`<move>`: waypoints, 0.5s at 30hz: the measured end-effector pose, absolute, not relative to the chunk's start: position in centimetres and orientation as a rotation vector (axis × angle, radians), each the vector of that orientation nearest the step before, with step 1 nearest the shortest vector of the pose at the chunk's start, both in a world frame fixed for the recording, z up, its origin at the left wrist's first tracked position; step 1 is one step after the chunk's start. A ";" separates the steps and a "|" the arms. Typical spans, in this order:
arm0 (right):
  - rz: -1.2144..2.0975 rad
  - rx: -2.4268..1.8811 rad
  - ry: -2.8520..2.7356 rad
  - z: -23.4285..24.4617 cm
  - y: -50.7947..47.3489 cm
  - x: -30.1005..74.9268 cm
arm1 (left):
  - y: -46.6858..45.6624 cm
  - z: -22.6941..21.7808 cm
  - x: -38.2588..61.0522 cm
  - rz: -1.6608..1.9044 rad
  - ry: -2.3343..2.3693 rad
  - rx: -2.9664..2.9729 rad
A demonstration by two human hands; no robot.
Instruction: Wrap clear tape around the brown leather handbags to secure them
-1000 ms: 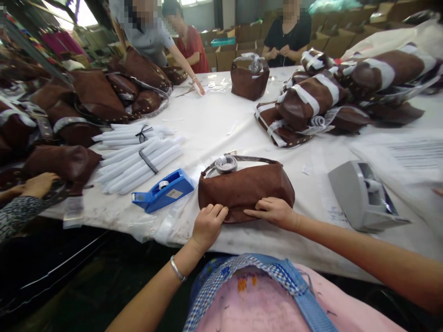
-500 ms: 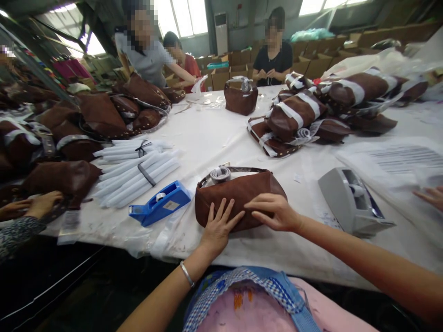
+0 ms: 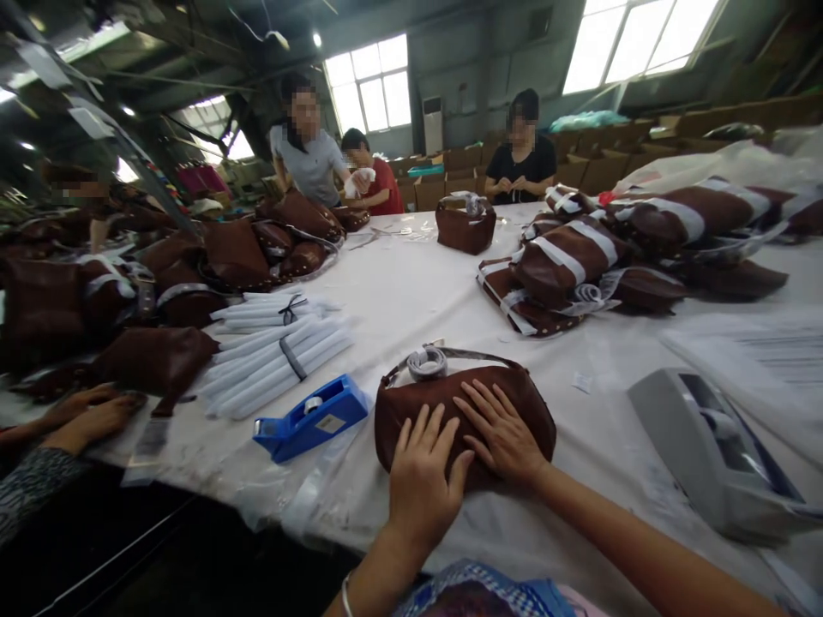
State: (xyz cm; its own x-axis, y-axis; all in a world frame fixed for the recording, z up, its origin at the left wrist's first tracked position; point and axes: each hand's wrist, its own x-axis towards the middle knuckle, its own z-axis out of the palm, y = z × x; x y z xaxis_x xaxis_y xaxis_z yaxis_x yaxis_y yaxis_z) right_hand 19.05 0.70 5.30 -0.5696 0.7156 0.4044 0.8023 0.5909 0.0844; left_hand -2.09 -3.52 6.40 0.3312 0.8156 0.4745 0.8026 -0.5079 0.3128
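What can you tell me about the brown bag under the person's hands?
The brown bag is long and low, with a plain, matte surface that looks like suede or leather. A slim strap arches along its far edge, and a pale, wrapped coil sits toward the strap's left end. The bag rests on the white table, between the blue tape dispenser and grey dispenser. The left hand and right hand lie on its broad side, fingers spread. Its underside is hidden.

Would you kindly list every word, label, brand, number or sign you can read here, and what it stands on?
No text is readable.
Pale sticker on the blue plastic tape dispenser: too small to read.
Dark lines on the white sheet at far right: too blurred.
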 end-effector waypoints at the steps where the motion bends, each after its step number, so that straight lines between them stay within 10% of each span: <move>1: -0.366 -1.234 -2.488 5.3 0.7 19.0 | -3.0 5.9 -1.8 0.992 1.603 2.554; 15: -0.396 -1.098 -2.271 9.5 0.8 18.8 | -0.8 0.5 -0.7 1.112 1.871 2.497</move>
State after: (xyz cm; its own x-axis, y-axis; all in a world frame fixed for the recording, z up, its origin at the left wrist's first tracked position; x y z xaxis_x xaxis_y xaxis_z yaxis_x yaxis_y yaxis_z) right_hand 18.84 0.76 9.54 -0.4934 0.6146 0.6155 0.7865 0.6174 0.0140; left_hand -0.67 -0.79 0.47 0.1428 0.7885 0.5982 0.9024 -0.3520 0.2485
